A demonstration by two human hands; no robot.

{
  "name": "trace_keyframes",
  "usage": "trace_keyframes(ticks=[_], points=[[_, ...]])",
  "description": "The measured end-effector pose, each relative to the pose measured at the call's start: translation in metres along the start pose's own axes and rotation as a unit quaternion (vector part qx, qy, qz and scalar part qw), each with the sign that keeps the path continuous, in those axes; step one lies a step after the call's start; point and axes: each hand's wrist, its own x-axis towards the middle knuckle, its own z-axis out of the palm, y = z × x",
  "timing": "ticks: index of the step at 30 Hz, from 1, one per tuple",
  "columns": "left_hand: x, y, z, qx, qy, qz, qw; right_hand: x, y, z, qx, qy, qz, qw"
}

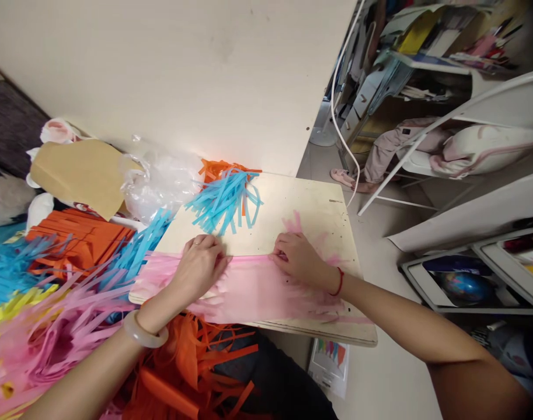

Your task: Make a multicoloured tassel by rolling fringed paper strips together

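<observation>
Atop a wooden board (310, 204), our left hand (203, 262) and right hand (298, 256) hold a fringed pink tissue-paper sheet (253, 289), fingertips clamped at two spots along its far edge, apparently to keep it straight, a blue tassel (223, 198) lying beyond.

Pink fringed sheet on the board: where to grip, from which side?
I'd pinch the far edge of the pink sheet from above, left hand and right hand at opposite ends of its unslit middle. That edge runs straight, with board showing beyond it; the side strips splay loosely.
</observation>
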Motion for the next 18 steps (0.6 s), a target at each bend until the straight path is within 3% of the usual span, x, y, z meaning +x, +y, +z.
trace_keyframes(ticks=[3, 5, 9, 12, 18], points=[[0.002, 0.003, -0.003, 0.022, -0.004, 0.001, 1.0, 0.0, -0.004, -0.001, -0.09, -0.013, -0.019, 0.996], [0.001, 0.005, -0.004, 0.032, 0.021, 0.009, 0.999, 0.0, -0.011, 0.0, -0.16, -0.004, -0.032, 0.987], [-0.005, 0.009, -0.001, 0.031, 0.094, 0.132, 0.986, 0.002, -0.026, 0.005, -0.203, 0.05, -0.137, 0.968], [-0.01, 0.01, 0.002, 0.048, 0.111, 0.194, 0.974, -0.002, -0.027, 0.007, -0.183, 0.044, -0.21, 0.959], [-0.003, 0.018, -0.009, 0.076, 0.074, 0.214, 0.971, -0.022, -0.005, -0.009, -0.18, -0.001, -0.171, 0.969]])
